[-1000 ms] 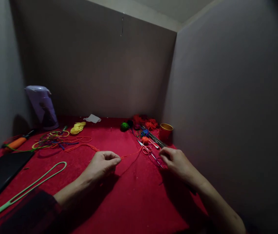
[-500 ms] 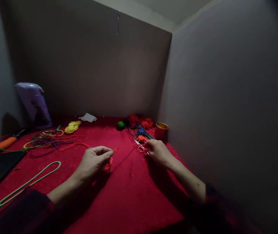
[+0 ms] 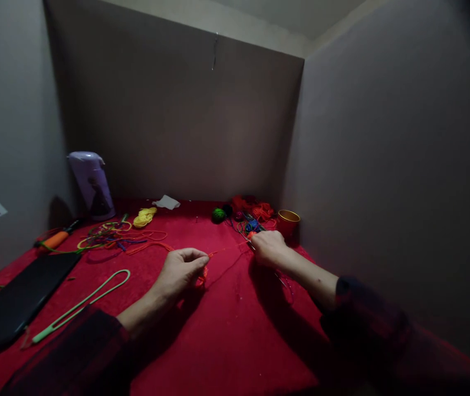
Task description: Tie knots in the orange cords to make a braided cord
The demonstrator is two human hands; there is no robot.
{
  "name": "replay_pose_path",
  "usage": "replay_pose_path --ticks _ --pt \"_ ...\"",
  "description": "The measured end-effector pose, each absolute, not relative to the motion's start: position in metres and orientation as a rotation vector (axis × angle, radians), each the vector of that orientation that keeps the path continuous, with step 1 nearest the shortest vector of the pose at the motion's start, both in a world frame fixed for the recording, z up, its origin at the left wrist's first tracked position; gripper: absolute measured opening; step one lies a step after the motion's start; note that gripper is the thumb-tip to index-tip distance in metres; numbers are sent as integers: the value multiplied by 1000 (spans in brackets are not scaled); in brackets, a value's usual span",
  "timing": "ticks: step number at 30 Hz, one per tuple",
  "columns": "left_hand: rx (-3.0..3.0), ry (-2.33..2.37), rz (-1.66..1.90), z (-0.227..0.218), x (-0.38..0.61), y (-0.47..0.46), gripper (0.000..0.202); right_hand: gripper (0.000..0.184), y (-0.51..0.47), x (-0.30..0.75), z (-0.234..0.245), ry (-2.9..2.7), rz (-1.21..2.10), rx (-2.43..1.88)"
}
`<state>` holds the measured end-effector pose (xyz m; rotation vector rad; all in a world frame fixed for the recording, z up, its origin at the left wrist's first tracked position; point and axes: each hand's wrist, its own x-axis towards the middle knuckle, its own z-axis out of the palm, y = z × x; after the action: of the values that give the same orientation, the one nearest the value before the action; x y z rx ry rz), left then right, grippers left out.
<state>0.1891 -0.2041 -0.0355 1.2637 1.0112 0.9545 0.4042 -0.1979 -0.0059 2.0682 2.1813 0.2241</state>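
My left hand (image 3: pixel 183 273) is closed in a pinch around orange yarn (image 3: pixel 202 275), and a small bunch of it hangs below the fingertips. From there a thin strand runs right to the orange yarn ball (image 3: pixel 251 235), partly hidden by my right hand (image 3: pixel 270 247). The right fingers are curled down over the scissors (image 3: pixel 251 244). Only a bit of dark blade shows at the fingertips; the handles are covered. Below the right wrist lies a thin metal rod (image 3: pixel 280 279), its kind unclear.
Heaped yarn (image 3: pixel 263 211), a green yarn ball (image 3: pixel 218 215) and a red cup with gold rim (image 3: pixel 289 216) stand back right. At left are a purple flask (image 3: pixel 92 184), yellow yarn (image 3: pixel 145 216), tangled cords (image 3: pixel 107 235), a black slab (image 3: pixel 24 300) and a green loop tool (image 3: pixel 82 305).
The view has turned left, so everything sits further right. My right hand has come forward over the scissors, hiding the handles that showed before. The left hand keeps its pinch on the yarn.
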Motion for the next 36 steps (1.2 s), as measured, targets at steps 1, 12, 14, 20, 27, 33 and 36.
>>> replay_pose_path --ticks 1,12,14,20,27,33,36 --pt "1261 1014 960 -35 189 -204 24 20 -201 408 -5 2180 219 2063" --pt "1287 1043 948 -41 187 -201 19 22 -258 431 -19 2491 -1181 2169" --pt "1279 1028 936 -42 187 -201 19 31 -264 419 -27 2443 -1519 2172" --pt "1264 986 915 -39 187 -202 23 32 -267 384 -37 2374 -2043 1987" --pt "1274 955 893 -40 187 -202 29 30 -262 370 -30 2270 -2247 1909" --pt "1297 951 870 -38 187 -204 28 34 -259 365 -33 2362 -2245 1824" --pt "1324 953 855 -38 186 -204 27 37 -258 363 -34 2390 -2252 1821"
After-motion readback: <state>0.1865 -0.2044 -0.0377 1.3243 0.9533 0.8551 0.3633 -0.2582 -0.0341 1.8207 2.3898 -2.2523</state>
